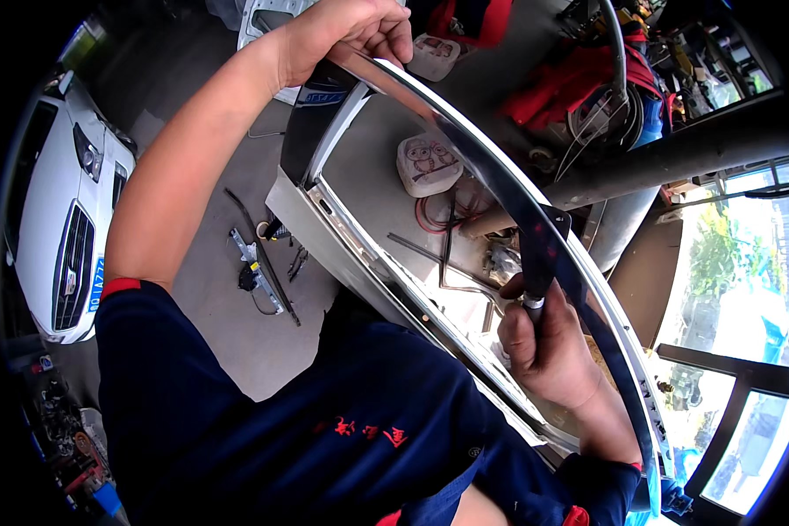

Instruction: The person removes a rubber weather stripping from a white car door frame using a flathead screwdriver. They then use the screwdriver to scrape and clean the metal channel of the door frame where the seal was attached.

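A car door (320,232) with a dark-edged window frame (491,171) slants across the middle, close in front of my body. My left hand (355,37) rests at the frame's upper corner, its fingers curled over the edge. My right hand (552,351) is wrapped round the handle of a scraper (542,250), thumb up along the handle. The scraper's wide dark blade points upward and lies against the window frame's inner side, its far corner overlapping the pale outer edge. My right forearm reaches up through the window opening.
A white car (61,210) stands at the left. On the floor lie a window regulator (256,273), dark trim strips (267,254) and a reddish hose (430,215). Beyond the door are a white printed stool (428,165), a red cloth (543,96) and a thick pipe (666,167).
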`<action>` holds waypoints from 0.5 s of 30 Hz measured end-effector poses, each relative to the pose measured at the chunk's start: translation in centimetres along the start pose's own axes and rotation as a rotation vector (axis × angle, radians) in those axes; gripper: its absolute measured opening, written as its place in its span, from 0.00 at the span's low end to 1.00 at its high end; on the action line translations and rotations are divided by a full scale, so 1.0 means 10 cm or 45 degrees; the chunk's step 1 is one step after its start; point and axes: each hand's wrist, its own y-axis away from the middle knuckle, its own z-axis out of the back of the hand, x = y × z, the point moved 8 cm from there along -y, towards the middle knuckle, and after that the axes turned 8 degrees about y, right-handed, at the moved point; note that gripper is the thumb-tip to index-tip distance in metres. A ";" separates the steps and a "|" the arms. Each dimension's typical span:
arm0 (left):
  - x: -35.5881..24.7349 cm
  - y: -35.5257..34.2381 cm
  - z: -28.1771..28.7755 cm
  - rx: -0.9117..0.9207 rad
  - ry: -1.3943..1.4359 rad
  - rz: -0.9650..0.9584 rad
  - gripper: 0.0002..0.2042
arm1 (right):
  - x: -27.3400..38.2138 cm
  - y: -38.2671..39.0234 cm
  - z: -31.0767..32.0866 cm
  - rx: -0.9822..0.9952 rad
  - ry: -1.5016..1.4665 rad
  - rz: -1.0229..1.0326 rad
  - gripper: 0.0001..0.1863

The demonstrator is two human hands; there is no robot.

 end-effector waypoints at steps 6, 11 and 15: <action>0.01 0.01 -0.01 -0.060 0.109 0.020 0.24 | 0.18 0.10 0.22 0.059 0.089 -0.029 0.15; -0.06 -0.06 -0.09 -0.060 0.041 -0.021 0.23 | 0.02 -0.03 0.09 -0.044 0.219 0.063 0.13; -0.07 -0.09 -0.07 -0.059 0.060 -0.020 0.23 | 0.08 0.05 0.23 0.039 0.004 -0.085 0.14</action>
